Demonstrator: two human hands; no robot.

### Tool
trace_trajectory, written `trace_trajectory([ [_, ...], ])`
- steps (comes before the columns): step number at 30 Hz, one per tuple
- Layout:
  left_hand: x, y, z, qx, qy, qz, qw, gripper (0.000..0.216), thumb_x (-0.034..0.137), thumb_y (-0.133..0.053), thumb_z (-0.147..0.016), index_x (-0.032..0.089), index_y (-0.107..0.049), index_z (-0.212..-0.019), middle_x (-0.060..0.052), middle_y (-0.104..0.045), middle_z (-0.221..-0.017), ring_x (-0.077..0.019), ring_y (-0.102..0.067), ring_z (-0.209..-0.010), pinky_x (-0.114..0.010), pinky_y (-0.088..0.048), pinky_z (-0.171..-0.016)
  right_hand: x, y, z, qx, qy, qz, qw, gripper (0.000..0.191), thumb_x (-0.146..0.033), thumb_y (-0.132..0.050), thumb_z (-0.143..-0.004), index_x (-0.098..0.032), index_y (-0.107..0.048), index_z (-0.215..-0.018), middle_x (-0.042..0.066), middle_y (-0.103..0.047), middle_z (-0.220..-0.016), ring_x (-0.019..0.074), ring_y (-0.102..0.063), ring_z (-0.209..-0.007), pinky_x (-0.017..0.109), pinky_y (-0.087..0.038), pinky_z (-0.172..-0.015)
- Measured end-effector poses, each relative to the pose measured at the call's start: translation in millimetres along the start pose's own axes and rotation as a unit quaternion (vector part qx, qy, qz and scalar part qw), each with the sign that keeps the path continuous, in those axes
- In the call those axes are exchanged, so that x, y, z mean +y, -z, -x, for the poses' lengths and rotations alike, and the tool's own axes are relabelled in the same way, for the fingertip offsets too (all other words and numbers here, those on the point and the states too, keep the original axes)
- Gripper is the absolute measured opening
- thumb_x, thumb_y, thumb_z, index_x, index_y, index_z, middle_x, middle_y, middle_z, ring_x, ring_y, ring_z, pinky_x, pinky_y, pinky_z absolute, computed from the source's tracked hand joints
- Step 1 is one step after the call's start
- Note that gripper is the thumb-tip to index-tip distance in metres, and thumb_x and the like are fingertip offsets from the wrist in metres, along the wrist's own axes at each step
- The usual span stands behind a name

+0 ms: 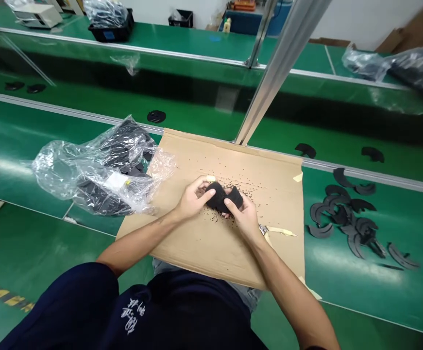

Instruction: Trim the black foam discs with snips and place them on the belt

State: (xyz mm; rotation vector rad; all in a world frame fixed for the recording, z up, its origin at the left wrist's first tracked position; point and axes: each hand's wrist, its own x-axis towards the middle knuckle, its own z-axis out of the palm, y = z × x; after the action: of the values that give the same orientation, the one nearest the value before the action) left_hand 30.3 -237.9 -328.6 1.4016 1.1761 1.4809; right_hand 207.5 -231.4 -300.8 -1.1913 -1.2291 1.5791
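Between my two hands, above a sheet of brown cardboard [182, 243], is a black curved part [216, 198] with a notch at its upper edge. My left hand [194, 197] is closed on its left end, thumb on top. On the right end, my right hand [243, 211] pinches it with the thumb in front; its other fingers are partly hidden behind. Small black crumbs [214, 217] lie scattered on the cardboard around the part. Beside my right wrist rests a pair of nippers with pale yellow handles [282, 231], partly covered by the wrist.
A clear plastic bag [98, 170] of black parts lies at the left, overlapping the cardboard. Loose black curved parts [342, 214] are heaped on the green bench at the right. A metal post [269, 82] rises behind the cardboard. Beyond it, more parts [156, 116] lie on a green belt.
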Motion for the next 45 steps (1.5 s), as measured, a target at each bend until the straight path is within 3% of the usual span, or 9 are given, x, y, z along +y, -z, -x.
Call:
trace_trajectory([
  [5,6,3,4,-0.021,-0.005,-0.051,0.998,0.033,0.043,-0.066,-0.095,0.016,-0.071,-0.111,-0.011,-0.076,-0.111,-0.0197,-0.073,-0.1,-0.032,-0.06,-0.092,2,1,2,-0.04,-0.003,-0.036,0.999,0.052,-0.053,-0.087,-0.068,-0.02,-0.075,-0.106,0.004,-0.075,-0.094,0.0147,-0.064,-0.064,0.026,-0.056,-0.05],
  [12,12,2,2,0.006,-0.016,-0.033,0.999,0.045,0.046,-0.061,-0.099,0.024,-0.055,-0.137,-0.005,-0.071,-0.103,-0.0123,-0.07,-0.085,-0.023,-0.059,-0.077,6,1,2,-0.045,0.017,-0.054,0.997,0.048,-0.051,-0.085,-0.072,-0.02,-0.074,-0.108,0.002,-0.072,-0.087,0.0151,-0.063,-0.065,0.026,-0.055,-0.052],
  [16,13,1,1,0.017,0.008,-0.001,1.0,0.035,0.049,-0.067,-0.094,0.02,-0.066,-0.112,-0.006,-0.072,-0.104,-0.0131,-0.071,-0.086,-0.026,-0.059,-0.08,5,0,3,-0.043,0.019,-0.055,0.997,0.047,-0.051,-0.088,-0.067,-0.021,-0.074,-0.101,-0.001,-0.068,-0.079,0.0147,-0.062,-0.063,0.027,-0.057,-0.053],
  [20,11,2,3,0.018,0.011,-0.055,0.998,0.036,0.05,-0.079,-0.083,0.017,-0.068,-0.095,-0.001,-0.068,-0.083,-0.0102,-0.064,-0.072,-0.021,-0.054,-0.067,4,0,4,-0.027,0.019,-0.058,0.998,0.05,-0.054,-0.088,-0.066,-0.023,-0.074,-0.102,0.002,-0.073,-0.095,0.02,-0.068,-0.082,0.031,-0.062,-0.064],
  [31,15,-2,11,0.036,-0.047,-0.142,0.988,0.025,0.041,-0.072,-0.091,0.017,-0.065,-0.098,0.003,-0.058,-0.073,-0.0104,-0.057,-0.07,-0.023,-0.049,-0.072,12,0,6,-0.037,0.036,-0.001,0.999,0.057,-0.06,-0.081,-0.074,-0.023,-0.074,-0.117,0.006,-0.076,-0.115,0.0264,-0.069,-0.108,0.042,-0.057,-0.098],
  [38,15,-1,12,0.015,-0.101,-0.171,0.98,0.021,0.035,-0.073,-0.091,0.019,-0.06,-0.085,0.003,-0.056,-0.072,-0.0096,-0.054,-0.067,-0.022,-0.045,-0.066,11,2,5,-0.028,0.045,0.03,0.998,0.049,-0.062,-0.076,-0.079,-0.022,-0.076,-0.106,0.004,-0.077,-0.103,0.0245,-0.07,-0.097,0.038,-0.058,-0.09],
  [45,19,0,10,0.004,-0.131,-0.192,0.973,0.018,0.035,-0.069,-0.094,0.019,-0.066,-0.088,0.001,-0.055,-0.071,-0.0122,-0.052,-0.068,-0.025,-0.043,-0.064,9,1,6,-0.036,0.058,0.039,0.997,0.048,-0.062,-0.075,-0.081,-0.024,-0.076,-0.109,0.004,-0.078,-0.105,0.0243,-0.071,-0.099,0.037,-0.058,-0.089],
])
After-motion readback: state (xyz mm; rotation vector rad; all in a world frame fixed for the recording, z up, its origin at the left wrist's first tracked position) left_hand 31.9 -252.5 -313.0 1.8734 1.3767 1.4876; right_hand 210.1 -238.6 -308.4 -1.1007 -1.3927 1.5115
